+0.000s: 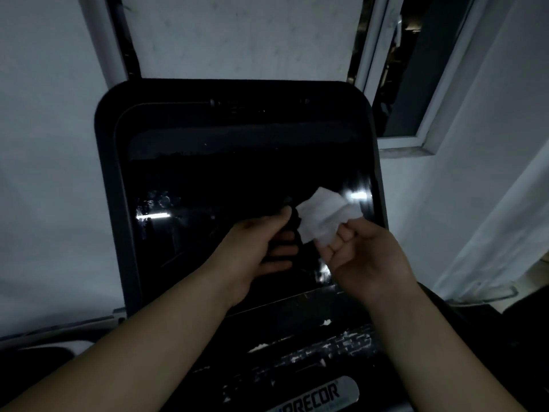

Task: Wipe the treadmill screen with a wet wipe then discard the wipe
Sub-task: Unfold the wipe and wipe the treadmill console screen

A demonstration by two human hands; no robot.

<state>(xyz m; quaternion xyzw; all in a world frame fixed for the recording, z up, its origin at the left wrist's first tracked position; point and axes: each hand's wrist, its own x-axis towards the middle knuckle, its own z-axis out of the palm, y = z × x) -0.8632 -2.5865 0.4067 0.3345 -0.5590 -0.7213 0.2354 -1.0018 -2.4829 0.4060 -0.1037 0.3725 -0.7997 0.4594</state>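
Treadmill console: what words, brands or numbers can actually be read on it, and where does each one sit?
"PRECOR": brand lettering on the silver badge at the bottom of the console, its start cut off in shadow.
A line of small print under that lettering: too small and dark to read.
Worn white marks on the black panel below the screen: flaked, unreadable.
The treadmill screen is dark and shows only reflections, no text.
The wet wipe carries no print.

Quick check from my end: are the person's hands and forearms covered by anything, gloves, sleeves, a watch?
No. Both the left hand and the right hand are bare, with no gloves. Both forearms are bare up to the frame edge, with no sleeves in view. No watch, ring or wristband shows, though the dim light could hide small details.
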